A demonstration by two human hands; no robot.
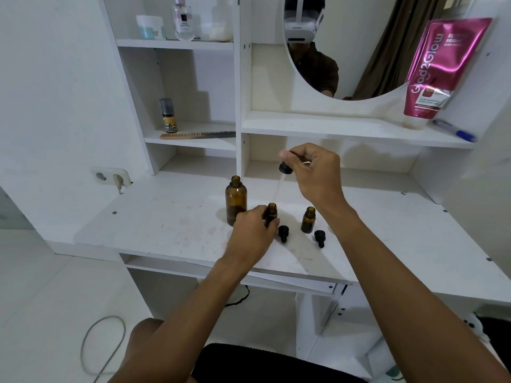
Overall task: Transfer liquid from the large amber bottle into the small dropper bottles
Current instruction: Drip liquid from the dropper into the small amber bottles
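The large amber bottle (236, 200) stands uncapped on the desk (166, 225), just left of the left hand (253, 233). That hand's fingers close around a small amber bottle (271, 214), open-necked. The right hand (312, 172) pinches a dropper (282, 178), its glass tube angled down toward that neck. A second small bottle (308, 219) and two black caps (283, 233) stand nearby.

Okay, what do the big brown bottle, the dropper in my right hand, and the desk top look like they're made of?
Large amber bottle: probably glass, glossy and see-through brown; tinted plastic can't be ruled out.
Dropper: clear tube, glass or plastic, under a matte black collar, likely plastic.
Desk top: white laminated board by its look, flat, smooth, with visible screw heads and faint pinkish stains.
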